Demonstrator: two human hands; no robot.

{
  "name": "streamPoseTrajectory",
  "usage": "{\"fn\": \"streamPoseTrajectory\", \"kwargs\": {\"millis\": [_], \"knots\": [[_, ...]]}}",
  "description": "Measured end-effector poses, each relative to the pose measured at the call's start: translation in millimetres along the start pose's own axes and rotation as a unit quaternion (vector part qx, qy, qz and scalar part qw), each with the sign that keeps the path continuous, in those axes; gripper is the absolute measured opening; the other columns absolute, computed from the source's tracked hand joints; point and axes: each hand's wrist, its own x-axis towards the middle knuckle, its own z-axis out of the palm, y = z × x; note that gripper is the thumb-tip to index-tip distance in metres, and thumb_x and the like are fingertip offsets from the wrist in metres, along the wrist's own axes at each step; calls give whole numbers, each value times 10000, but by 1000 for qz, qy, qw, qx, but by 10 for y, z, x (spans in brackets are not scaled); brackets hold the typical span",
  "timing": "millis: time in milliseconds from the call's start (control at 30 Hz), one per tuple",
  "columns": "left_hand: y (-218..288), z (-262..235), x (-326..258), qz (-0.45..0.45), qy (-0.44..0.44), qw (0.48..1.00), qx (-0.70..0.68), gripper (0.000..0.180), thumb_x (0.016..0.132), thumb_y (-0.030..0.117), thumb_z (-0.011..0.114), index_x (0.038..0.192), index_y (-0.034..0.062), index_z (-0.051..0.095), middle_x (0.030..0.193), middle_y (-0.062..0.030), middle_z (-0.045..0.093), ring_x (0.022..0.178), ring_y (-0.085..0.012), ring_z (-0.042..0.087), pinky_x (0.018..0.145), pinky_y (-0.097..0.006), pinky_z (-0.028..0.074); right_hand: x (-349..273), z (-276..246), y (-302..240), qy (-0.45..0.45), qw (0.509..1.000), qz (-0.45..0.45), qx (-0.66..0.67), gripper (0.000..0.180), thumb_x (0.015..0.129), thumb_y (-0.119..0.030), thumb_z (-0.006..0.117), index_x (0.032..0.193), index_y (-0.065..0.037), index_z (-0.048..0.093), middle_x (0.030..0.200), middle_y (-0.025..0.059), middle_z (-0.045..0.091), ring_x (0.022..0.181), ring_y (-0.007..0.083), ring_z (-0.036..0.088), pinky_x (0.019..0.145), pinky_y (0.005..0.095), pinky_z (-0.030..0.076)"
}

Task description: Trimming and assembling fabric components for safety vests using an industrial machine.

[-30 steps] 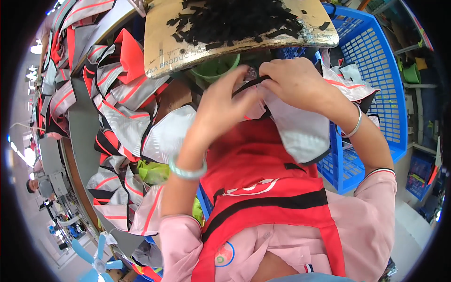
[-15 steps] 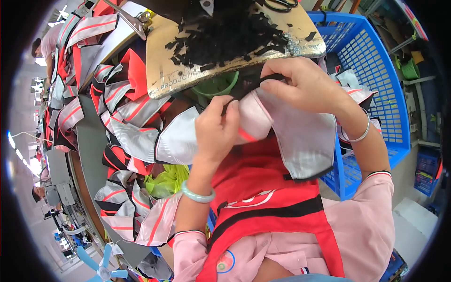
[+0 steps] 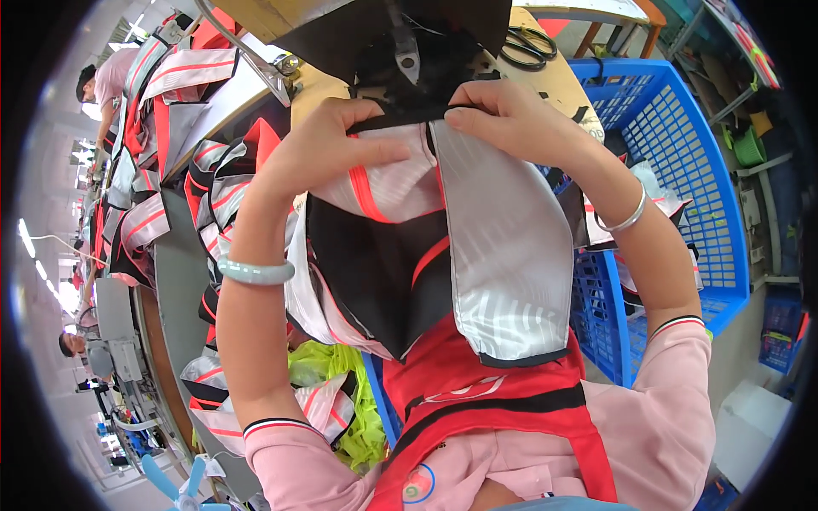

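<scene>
My left hand (image 3: 328,145) and my right hand (image 3: 515,123) are closed on the black top edge of a silver-grey fabric piece (image 3: 511,247) with red stripes and black trim. They hold it stretched between them at the board's front edge. Its grey panel on the right hangs down over my red apron (image 3: 469,404), ending in a black band. On the left a black section (image 3: 366,264) falls in a fold. Just beyond the held edge is a dark machine part with a pointed metal piece (image 3: 407,64).
Black scissors (image 3: 528,48) lie on the wooden board (image 3: 532,81) at the back right. A blue plastic basket (image 3: 731,170) with fabric pieces stands to the right. Several striped pieces (image 3: 230,175) and a yellow-green bag (image 3: 365,417) are at left. Farther left is another person (image 3: 115,77).
Both hands have moved forward, with the left shifting left, and the fabric edge is now pulled straight close to the machine. The view has shifted, and the fabric's black section now shows.
</scene>
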Motion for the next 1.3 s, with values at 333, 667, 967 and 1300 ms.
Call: {"fn": "streamPoseTrajectory", "kwargs": {"millis": [333,667,967,1300], "knots": [[-422,-100,436,5,-8,999,-39,398,809,153,757,1118,-67,637,961,-35,662,819,-85,599,770,-241,508,386,-46,155,-4,999,30,-13,359,910,-312,586,1082,-5,655,899,77,678,839,148,618,765,289,481],[-316,-125,343,1,28,994,-104,532,777,281,779,1121,-97,631,968,-102,679,863,-136,640,796,-253,503,339,-240,111,54,997,7,-56,373,934,-363,582,1100,-35,644,858,9,653,801,81,597,723,235,490],[-250,469,-171,41,-155,987,-1,381,907,336,608,880,-43,576,702,-95,532,684,-138,493,615,-315,415,-1025,465,-151,-223,956,-156,-111,197,865,-233,615,911,-42,604,814,127,600,697,294,640,592,394,510],[14,1292,-94,77,-268,958,-73,340,938,334,552,898,-1,593,727,22,529,685,-47,448,598,-261,405,-1029,1173,-196,-170,833,-191,-491,297,772,-123,580,1026,27,619,882,135,648,693,196,659,543,318,497]]}}
